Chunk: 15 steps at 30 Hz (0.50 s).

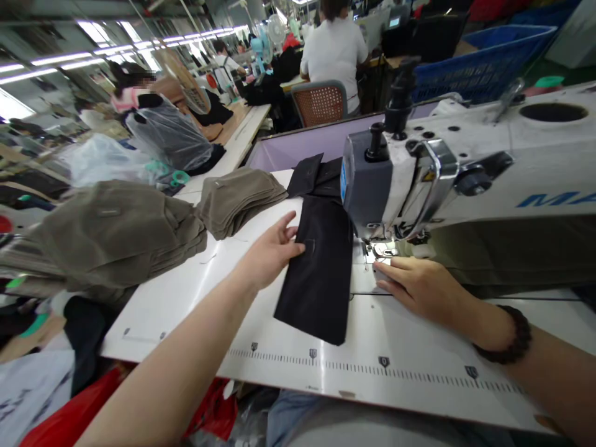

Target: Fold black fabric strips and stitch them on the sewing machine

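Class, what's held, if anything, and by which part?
Nothing looks gripped: the left hand touches the left edge of the black fabric panel; the right hand lies empty.

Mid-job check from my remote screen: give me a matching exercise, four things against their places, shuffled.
1. Left hand
2. Right hand
3. Beaded bracelet
4. Blue basket

A. Beyond the sewing machine
B. Near the presser foot
C. At the black cloth's left edge
D. Around the right wrist

Pairs: 1-C, 2-B, 3-D, 4-A
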Tool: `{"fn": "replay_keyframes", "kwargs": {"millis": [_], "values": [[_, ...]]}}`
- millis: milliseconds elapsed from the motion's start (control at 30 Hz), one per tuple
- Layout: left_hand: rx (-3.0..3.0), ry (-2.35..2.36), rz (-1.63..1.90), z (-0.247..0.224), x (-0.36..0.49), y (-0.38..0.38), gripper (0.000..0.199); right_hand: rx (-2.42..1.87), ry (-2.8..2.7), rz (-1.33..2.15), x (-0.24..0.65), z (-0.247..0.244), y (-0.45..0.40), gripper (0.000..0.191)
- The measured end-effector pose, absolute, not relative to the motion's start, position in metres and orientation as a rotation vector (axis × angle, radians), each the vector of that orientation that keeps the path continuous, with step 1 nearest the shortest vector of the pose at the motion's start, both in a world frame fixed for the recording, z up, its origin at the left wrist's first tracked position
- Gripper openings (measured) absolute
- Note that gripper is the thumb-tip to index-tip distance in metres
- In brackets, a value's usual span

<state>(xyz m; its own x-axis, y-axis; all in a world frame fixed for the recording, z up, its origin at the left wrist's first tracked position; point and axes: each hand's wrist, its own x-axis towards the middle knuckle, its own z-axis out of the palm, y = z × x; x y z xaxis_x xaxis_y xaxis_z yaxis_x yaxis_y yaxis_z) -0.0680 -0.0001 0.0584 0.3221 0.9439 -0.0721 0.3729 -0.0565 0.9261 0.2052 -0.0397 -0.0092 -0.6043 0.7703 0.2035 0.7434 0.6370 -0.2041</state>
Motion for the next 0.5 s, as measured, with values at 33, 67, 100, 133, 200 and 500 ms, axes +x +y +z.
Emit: {"fn": "replay_keyframes", "kwargs": {"millis": [33, 67, 100, 133, 200, 500], "values": [[1.668, 1.308, 0.744, 0.048, -0.064, -0.007, 0.072, -1.208, -2.592, 0.151, 0.206, -0.009, -0.040, 0.026], [1.808, 1.411, 0.748, 0.038, -0.060, -0.014, 0.072, -1.192, -2.596, 0.152, 0.207, -0.009, -0.041, 0.026], [2.007, 1.474, 0.745, 0.029, -0.055, -0.021, 0.066, -1.171, -2.600, 0.149, 0.207, -0.008, -0.042, 0.027], [2.221, 1.463, 0.679, 0.023, -0.051, -0.028, 0.056, -1.146, -2.604, 0.144, 0.208, -0.008, -0.043, 0.028], [2.599, 1.239, 0.439, 0.015, -0.042, -0.041, 0.034, -1.078, -2.607, 0.121, 0.207, -0.006, -0.047, 0.031], [2.901, 0.972, 0.091, -0.002, -0.005, -0.012, 0.050, -0.859, -2.619, 0.050, 0.204, -0.003, -0.050, 0.034]]}}
